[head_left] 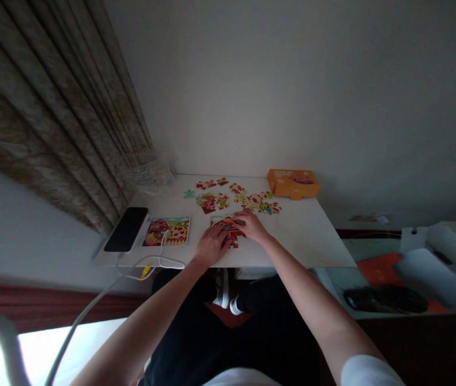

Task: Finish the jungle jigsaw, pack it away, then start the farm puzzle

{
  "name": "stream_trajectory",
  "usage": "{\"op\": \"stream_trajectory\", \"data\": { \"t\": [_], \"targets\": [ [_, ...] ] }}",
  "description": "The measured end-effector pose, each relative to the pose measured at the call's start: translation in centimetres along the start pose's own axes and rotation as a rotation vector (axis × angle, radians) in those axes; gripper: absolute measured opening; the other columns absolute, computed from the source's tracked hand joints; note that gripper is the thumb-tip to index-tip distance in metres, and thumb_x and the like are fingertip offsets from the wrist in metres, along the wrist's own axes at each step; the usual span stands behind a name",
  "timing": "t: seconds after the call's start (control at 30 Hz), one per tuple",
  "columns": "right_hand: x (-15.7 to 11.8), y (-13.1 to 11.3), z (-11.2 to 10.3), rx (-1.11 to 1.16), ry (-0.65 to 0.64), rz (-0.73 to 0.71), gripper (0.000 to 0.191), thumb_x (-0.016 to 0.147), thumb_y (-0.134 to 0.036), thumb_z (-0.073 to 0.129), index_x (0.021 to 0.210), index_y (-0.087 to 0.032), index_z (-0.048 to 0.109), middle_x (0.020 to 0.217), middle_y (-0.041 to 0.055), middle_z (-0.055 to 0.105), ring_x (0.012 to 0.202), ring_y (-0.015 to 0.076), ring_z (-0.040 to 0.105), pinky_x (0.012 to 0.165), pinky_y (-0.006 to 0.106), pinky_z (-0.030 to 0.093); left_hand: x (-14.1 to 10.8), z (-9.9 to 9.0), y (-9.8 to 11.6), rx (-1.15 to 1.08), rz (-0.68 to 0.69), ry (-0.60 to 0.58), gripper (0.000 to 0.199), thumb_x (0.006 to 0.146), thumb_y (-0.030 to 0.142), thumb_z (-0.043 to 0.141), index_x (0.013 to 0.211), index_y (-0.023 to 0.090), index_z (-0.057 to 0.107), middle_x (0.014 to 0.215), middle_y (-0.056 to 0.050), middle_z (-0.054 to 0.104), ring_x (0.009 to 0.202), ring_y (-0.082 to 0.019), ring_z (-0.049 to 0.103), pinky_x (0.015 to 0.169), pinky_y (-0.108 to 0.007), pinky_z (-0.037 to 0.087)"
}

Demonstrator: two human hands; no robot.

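Note:
On the white table, a partly joined jigsaw section [233, 236] with a red barn lies under both of my hands. My left hand [210, 247] rests flat over its left side, fingers stretched across the pieces. At the upper right of the section, my right hand [252, 225] pinches a small greenish-brown puzzle piece [239, 221] between thumb and fingers. The fingers hide part of the section. Beyond my hands are loose and joined puzzle pieces [210, 202], with another group of pieces [258, 201] to the right. A single pale green piece [189, 194] lies apart at the left.
A picture card [167, 230] of the barn and a cow lies left, crossed by a white cable [131, 268]. Beside it is a black phone [127, 229]. An orange box [294, 183] stands at the back right, and a clear plastic bag [151, 174] at the back left.

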State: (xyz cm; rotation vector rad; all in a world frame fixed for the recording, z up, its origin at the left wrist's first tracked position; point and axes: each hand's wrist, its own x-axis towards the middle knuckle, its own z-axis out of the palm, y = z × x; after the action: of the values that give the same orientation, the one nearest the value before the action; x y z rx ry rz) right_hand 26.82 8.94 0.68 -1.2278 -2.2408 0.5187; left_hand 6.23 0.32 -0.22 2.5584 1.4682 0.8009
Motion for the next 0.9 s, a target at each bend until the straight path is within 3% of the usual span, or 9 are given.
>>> {"op": "stream_trajectory", "data": {
  "t": [0.33, 0.5, 0.63, 0.9],
  "targets": [
    [0.2, -0.2, 0.9, -0.136, -0.050, 0.075, 0.031, 0.093, -0.016, 0.066, 0.114, -0.035, 0.079, 0.135, 0.0020, 0.072, 0.128, 0.0219, 0.064, 0.113, 0.048, 0.045, -0.1, 0.1, 0.1, 0.005, 0.014, 0.014, 0.027, 0.098, 0.020, 0.056, 0.121, 0.020, 0.070, 0.128, -0.014, 0.069, 0.123, -0.029, 0.063, 0.111, -0.050, 0.049],
    [-1.1, -1.7, 1.5, -0.164, 0.044, 0.094, 0.028, 0.099, -0.022, 0.060, 0.120, -0.030, 0.077, 0.137, 0.0042, 0.070, 0.129, 0.0227, 0.061, 0.111, 0.043, 0.045, -0.1, 0.3, 0.1, -0.005, 0.002, 0.020, 0.028, 0.097, 0.020, 0.056, 0.120, 0.022, 0.071, 0.129, -0.013, 0.070, 0.124, -0.028, 0.064, 0.113, -0.050, 0.049],
    [-2.2, -3.5, 1.9, -0.248, 0.106, 0.100, 0.027, 0.102, -0.026, 0.056, 0.119, -0.027, 0.077, 0.138, 0.0080, 0.068, 0.127, 0.0265, 0.059, 0.110, 0.045, 0.042, -0.2, 0.4, -0.1, -0.003, -0.004, 0.009, 0.028, 0.096, 0.020, 0.057, 0.121, 0.021, 0.071, 0.133, -0.014, 0.068, 0.126, -0.030, 0.063, 0.113, -0.051, 0.049],
    [-2.2, -5.3, 2.2, -0.276, -0.032, 0.040, 0.034, 0.108, -0.027, 0.044, 0.132, -0.026, 0.068, 0.140, 0.0086, 0.067, 0.129, 0.0276, 0.059, 0.115, 0.054, 0.035, -0.2, 0.4, 0.1, 0.026, 0.014, 0.018, 0.029, 0.094, 0.016, 0.056, 0.119, 0.016, 0.071, 0.126, -0.015, 0.071, 0.124, -0.030, 0.065, 0.115, -0.049, 0.048]
  ]
}}
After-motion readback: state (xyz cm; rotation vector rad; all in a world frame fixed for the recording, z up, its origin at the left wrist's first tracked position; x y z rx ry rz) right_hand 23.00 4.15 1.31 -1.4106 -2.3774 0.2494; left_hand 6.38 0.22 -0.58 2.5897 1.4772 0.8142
